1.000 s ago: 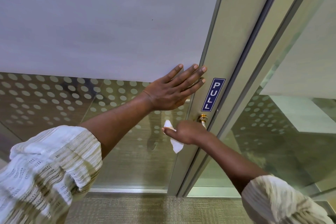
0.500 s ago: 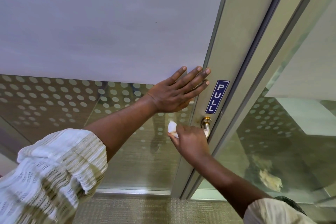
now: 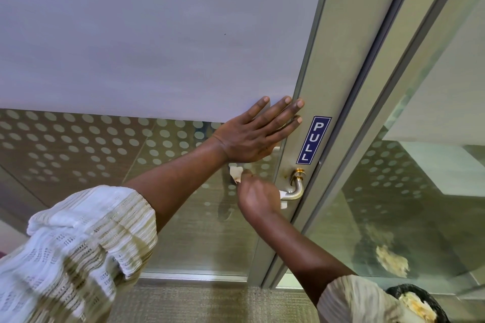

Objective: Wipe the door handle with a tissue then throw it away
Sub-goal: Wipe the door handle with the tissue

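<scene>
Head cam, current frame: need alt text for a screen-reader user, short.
A person's right hand grips a white tissue around the curved silver metal door handle, while the left hand presses flat, fingers spread, against the frosted, dot-patterned glass door. A blue vertical PULL sign sits on the grey metal door frame just above the handle.

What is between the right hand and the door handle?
In the head view, the white tissue lies between the right hand and the metal door handle, wrapped on the lever.

Single head-worn view, close to the door.
It faces forward and down; the door frame (image 3: 338, 65) runs up the frame's right.
</scene>
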Demonstrator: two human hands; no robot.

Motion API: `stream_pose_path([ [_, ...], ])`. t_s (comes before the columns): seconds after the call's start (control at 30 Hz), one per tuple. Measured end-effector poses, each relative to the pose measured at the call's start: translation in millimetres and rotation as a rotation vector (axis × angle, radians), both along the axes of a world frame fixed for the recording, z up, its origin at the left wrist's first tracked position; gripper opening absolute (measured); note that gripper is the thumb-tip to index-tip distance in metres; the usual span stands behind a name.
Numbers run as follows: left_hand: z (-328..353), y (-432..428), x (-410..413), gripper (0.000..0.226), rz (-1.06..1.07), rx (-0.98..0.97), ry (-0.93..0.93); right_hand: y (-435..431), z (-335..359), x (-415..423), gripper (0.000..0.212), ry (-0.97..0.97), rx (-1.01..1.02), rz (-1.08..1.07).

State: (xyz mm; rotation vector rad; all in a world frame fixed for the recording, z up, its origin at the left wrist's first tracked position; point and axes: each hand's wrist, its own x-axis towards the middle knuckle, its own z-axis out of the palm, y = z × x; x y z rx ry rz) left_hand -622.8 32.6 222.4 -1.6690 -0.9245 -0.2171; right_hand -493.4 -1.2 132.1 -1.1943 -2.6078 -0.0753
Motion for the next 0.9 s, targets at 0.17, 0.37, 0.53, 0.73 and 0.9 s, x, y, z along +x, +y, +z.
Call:
stream_pose_path([
  [0.17, 1.0, -0.6, -0.5, 0.067, 0.000, -0.008, 0.005, 10.0, -21.9, 52.8, 0.043, 0.089, 0.160, 0.258],
  [0.37, 0.3, 1.3, -1.3, 0.067, 0.008, -0.035, 0.003, 37.9, -29.6, 95.6, 0.030, 0.046, 0.211, 0.327],
  [0.53, 0.5, 2.5, -1.4, 0.067, 0.019, -0.038, 0.020, 22.3, -13.1, 66.8, 0.065, 0.040, 0.133, 0.156],
  [0.73, 0.3, 2.6, -0.8, 0.070, 0.035, -0.052, 0.036, 17.9, -5.4, 53.5, 0.069, -0.181, 0.079, 0.084],
  [0.9, 1.2, 3.1, -0.4, 0.073, 0.027, -0.055, 0.049, 9.2, 0.2, 47.7, 0.054, -0.021, 0.086, 0.135],
])
